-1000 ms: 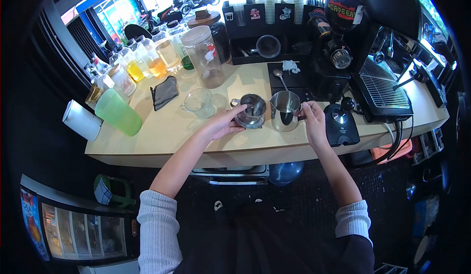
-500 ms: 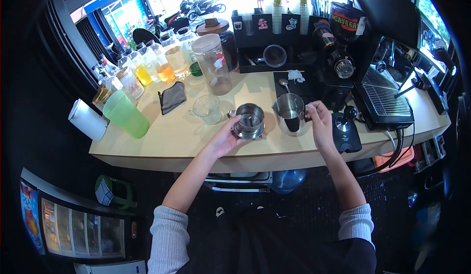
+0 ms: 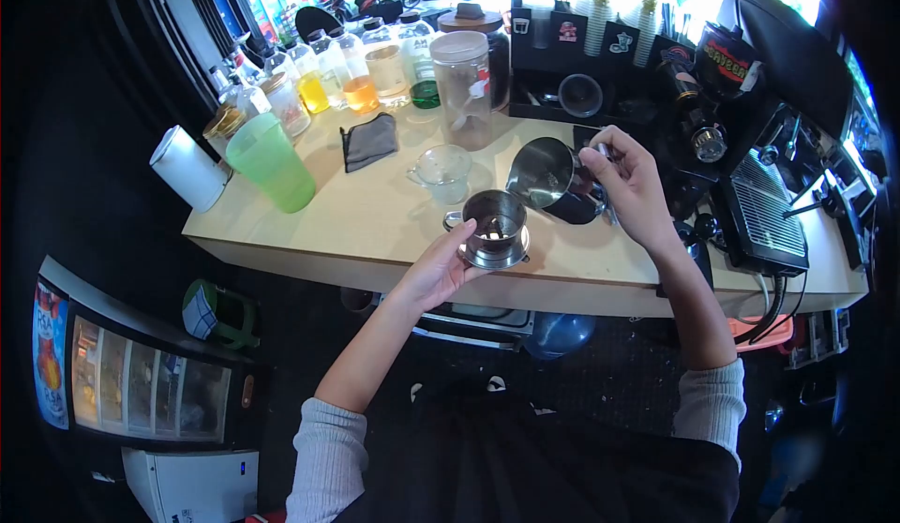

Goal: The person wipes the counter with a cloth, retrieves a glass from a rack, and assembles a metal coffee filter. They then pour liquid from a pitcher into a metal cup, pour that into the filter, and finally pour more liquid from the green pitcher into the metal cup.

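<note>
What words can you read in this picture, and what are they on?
"RSA": on the side of the display fridge, lower left; smaller print there is blurred.
Yellow lettering on the grinder hopper: too blurred to read.
Labels on the syrup bottles and the clear tall jar: too small to read.

No lettering sharp enough to read; red-yellow label on grinder hopper [image 3: 727,57] blurred, illegible

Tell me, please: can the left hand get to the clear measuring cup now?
Probably not yet: the left hand holds the metal filter. The measuring cup stands close behind, nothing between.
</note>
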`<state>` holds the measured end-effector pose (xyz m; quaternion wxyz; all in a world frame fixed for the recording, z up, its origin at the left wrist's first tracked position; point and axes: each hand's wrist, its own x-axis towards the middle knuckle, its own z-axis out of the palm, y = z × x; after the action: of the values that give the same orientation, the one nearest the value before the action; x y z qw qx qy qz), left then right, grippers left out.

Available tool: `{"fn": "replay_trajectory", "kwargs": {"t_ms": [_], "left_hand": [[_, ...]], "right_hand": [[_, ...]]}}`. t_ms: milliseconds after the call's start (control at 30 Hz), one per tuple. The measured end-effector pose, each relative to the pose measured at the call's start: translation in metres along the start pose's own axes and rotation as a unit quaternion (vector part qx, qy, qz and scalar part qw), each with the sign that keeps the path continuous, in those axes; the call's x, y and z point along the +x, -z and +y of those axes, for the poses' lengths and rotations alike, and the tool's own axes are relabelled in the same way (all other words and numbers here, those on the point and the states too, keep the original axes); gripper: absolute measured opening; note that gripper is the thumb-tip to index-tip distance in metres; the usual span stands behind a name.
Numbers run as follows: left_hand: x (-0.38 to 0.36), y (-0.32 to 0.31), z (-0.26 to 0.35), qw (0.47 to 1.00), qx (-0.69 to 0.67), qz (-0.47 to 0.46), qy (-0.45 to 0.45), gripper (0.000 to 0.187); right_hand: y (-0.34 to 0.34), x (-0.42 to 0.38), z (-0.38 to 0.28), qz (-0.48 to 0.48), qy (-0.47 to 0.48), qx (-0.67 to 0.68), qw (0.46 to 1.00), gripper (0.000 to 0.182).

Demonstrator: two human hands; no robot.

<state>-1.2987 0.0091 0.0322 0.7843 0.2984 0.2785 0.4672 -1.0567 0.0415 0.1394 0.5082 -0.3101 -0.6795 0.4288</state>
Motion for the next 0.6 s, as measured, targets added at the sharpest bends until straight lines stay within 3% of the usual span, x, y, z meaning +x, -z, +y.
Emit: {"fn": "replay_trajectory", "kwargs": {"t_ms": [67, 200, 267, 400, 467, 600], "left_hand": [[-0.011, -0.001, 0.004, 1.0, 0.022, 0.01, 0.0, 0.044], [-0.035, -0.005, 0.018, 0.999, 0.036, 0.011, -0.015, 0.043], [-0.044, 0.0, 0.023, 0.999, 0.043, 0.021, -0.012, 0.042], [-0.062, 0.014, 0.033, 0.998, 0.045, 0.03, -0.016, 0.041], [-0.072, 0.021, 0.038, 0.998, 0.061, 0.024, -0.014, 0.041], [-0.086, 0.04, 0.044, 0.998, 0.051, 0.019, -0.014, 0.038]], "right_hand": [[-0.013, 0.004, -0.008, -0.023, 0.011, -0.08, 0.996, 0.014], [-0.042, 0.012, -0.013, -0.026, -0.014, -0.064, 0.998, 0.014], [-0.053, 0.018, -0.011, -0.048, -0.011, -0.15, 0.988, 0.013], [-0.086, 0.022, -0.025, -0.045, -0.001, -0.158, 0.986, 0.017], [-0.097, 0.024, -0.025, -0.065, 0.02, -0.269, 0.961, 0.013], [-0.126, 0.024, -0.031, -0.078, 0.001, -0.24, 0.968, 0.016]]}}
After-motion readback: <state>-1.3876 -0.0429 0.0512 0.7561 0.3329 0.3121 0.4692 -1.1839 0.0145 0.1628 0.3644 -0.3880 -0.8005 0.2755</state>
